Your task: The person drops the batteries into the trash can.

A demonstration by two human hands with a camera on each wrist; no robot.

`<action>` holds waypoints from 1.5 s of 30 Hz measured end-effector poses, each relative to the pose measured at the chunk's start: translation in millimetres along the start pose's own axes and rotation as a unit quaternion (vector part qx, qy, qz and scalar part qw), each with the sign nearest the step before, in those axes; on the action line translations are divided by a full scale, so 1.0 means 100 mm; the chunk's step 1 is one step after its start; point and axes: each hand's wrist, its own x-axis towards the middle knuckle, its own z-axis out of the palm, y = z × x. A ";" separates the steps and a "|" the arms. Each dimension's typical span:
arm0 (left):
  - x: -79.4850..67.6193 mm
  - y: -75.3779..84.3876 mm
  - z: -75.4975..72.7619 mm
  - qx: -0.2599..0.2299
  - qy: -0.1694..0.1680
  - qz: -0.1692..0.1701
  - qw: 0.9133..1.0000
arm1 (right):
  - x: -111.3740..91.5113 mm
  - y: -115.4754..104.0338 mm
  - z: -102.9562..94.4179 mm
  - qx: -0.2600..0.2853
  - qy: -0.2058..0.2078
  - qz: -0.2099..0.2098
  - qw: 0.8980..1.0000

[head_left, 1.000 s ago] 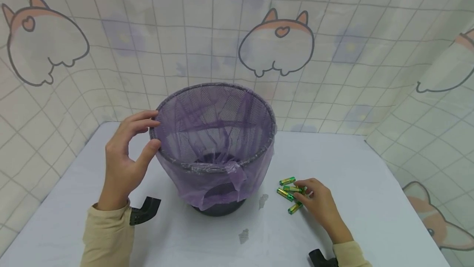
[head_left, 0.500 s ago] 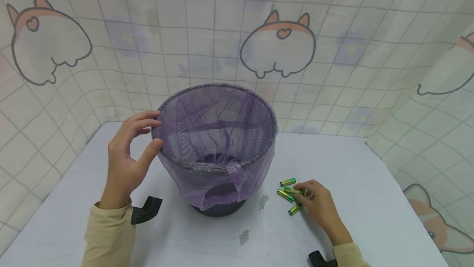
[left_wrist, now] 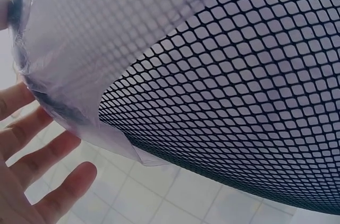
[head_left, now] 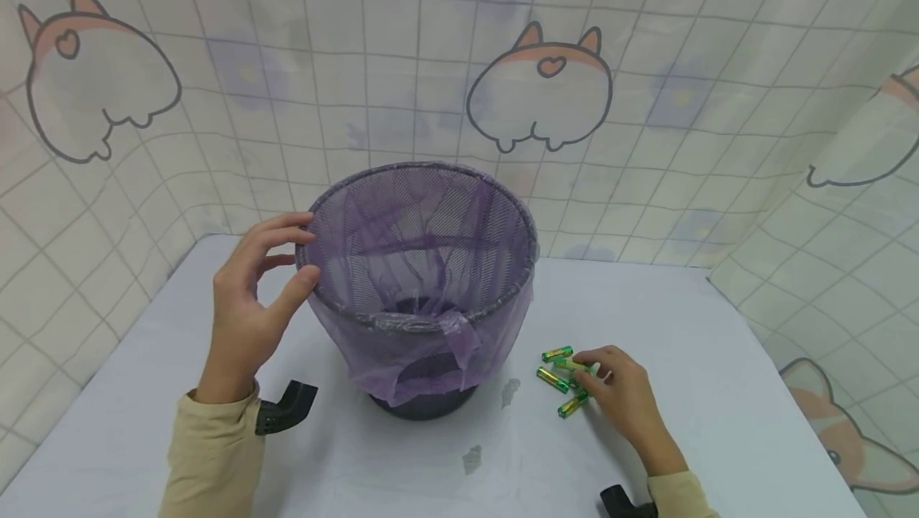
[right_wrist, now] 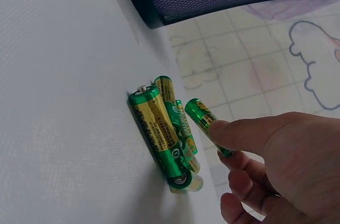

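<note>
A mesh wastebasket with a purple bag liner stands upright on the white table. My left hand holds its left rim, with fingertips and thumb at the edge; in the left wrist view the fingers reach the bag-covered rim. Right of the basket, my right hand pinches a green and gold battery between thumb and fingers. Several similar batteries lie loosely together just left of that hand. A larger-looking battery is nearest the right wrist camera.
Behind the table hangs a grid-patterned cloth with cartoon animals, closing in the back and both sides. Two grey patches mark the tabletop in front of the basket. A black wrist mount sits on the left sleeve.
My right fingers shift slightly among the batteries, and the pinched battery turns a little. The left hand stays on the rim. The head view drifts slightly.
</note>
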 end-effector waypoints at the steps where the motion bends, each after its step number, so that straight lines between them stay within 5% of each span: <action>1: 0.00 0.00 0.00 -0.002 0.000 -0.001 1.000 | 0.00 0.00 0.00 0.000 0.002 -0.003 1.000; 22: -0.01 0.00 0.00 -0.078 -0.002 -0.031 0.996 | -0.02 -0.10 -0.16 -0.007 0.062 -0.055 0.997; 45: -0.01 -0.01 0.02 -0.075 -0.003 -0.041 0.996 | 0.08 -0.40 -0.52 0.009 0.141 -0.107 0.984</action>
